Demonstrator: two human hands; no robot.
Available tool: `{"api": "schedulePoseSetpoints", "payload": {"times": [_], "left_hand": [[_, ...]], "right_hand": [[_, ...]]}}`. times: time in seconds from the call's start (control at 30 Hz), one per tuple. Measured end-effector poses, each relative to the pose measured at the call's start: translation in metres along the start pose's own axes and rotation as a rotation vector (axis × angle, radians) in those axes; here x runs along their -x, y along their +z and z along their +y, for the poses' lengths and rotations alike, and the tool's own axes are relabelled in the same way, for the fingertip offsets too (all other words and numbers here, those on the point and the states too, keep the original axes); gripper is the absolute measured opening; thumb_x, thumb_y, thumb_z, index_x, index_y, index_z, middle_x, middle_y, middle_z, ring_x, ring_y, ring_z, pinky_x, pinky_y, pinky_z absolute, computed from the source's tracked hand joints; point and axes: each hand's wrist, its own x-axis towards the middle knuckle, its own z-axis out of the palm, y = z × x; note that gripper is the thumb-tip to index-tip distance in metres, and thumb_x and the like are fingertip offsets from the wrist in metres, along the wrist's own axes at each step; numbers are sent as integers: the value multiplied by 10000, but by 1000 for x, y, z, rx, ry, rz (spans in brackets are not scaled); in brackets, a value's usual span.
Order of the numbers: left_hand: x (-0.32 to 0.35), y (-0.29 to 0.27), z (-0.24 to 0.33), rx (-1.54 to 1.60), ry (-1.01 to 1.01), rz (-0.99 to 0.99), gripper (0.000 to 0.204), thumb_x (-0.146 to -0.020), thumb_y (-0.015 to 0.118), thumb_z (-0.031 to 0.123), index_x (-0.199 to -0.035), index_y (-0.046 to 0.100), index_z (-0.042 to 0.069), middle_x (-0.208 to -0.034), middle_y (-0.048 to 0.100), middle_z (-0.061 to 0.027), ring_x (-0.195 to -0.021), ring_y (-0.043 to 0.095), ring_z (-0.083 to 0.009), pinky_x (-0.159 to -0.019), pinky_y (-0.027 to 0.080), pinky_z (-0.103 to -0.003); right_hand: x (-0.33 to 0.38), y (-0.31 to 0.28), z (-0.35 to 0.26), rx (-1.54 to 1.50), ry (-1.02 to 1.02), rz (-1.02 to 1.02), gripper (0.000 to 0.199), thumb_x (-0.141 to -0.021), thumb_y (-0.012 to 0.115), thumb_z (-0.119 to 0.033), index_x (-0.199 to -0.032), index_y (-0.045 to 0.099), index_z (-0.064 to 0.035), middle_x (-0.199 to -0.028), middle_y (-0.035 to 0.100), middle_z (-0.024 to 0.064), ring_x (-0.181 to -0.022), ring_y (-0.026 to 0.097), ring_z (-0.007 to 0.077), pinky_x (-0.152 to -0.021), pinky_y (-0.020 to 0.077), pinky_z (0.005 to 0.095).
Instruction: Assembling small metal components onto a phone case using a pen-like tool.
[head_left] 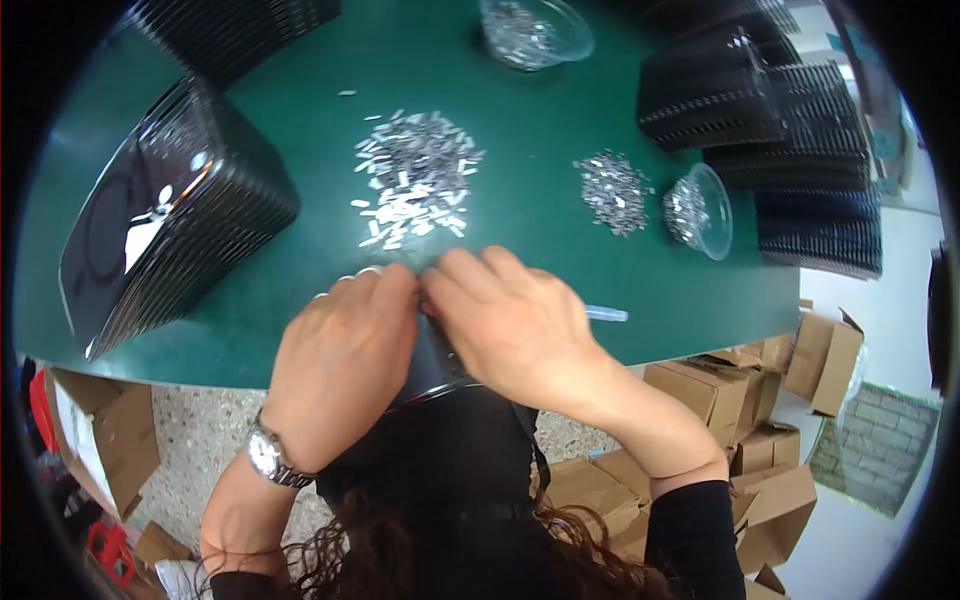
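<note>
At the near edge of the table, my left hand (345, 355) and my right hand (515, 325) meet over a dark glossy panel (432, 365). Fingers of the left hand are curled down at the panel, closed on its side. My right hand is pinched beside it, thumb and fingertips close to the left ones. Whatever the right fingertips hold is hidden behind the knuckles. Just beyond the hands lies a loose pile of small silvery metal pieces (415, 175). A pale blue clear stick or tube (606, 314) lies by my right wrist.
A tall stack of black glossy panels (200, 215) leans at the left. More black stacks (710, 95) stand at the right. A smaller metal heap (613, 193) lies beside a clear bowl (715, 215); another clear bowl (570, 35) is at the back. Cardboard boxes (700, 395) crowd the floor.
</note>
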Motion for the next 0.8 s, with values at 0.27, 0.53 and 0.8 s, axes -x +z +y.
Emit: {"api": "schedulePoseSetpoints", "payload": {"times": [0.27, 0.53, 0.8], "left_hand": [[-5, 0, 0, 35, 11, -59, 91, -983, 650, 91, -1055, 616, 48, -865, 646, -152, -823, 657, -391, -715, 518, -488], [-14, 5, 5, -14, 119, -25, 98, -996, 647, 135, -1062, 629, 66, -845, 647, -125, -799, 677, -347, -671, 546, -459], [-14, -2, 1, 17, 162, -63, 119, -1000, 634, 172, -976, 634, 55, -778, 663, -155, -728, 694, -380, -640, 565, -506]], "right_hand": [[16, -14, 10, -32, 64, -41, 318, -943, 726, -144, -1232, 685, -17, -1031, 631, 79, -882, 674, 255, -671, 602, 394], [11, -8, 18, 55, -51, 31, 391, -958, 671, -160, -1276, 656, 67, -1004, 604, 86, -798, 668, 227, -581, 599, 330], [20, -5, 19, -55, -30, -3, 397, -1023, 611, -223, -1305, 630, 55, -1062, 614, 138, -895, 696, 303, -662, 627, 412]]}}
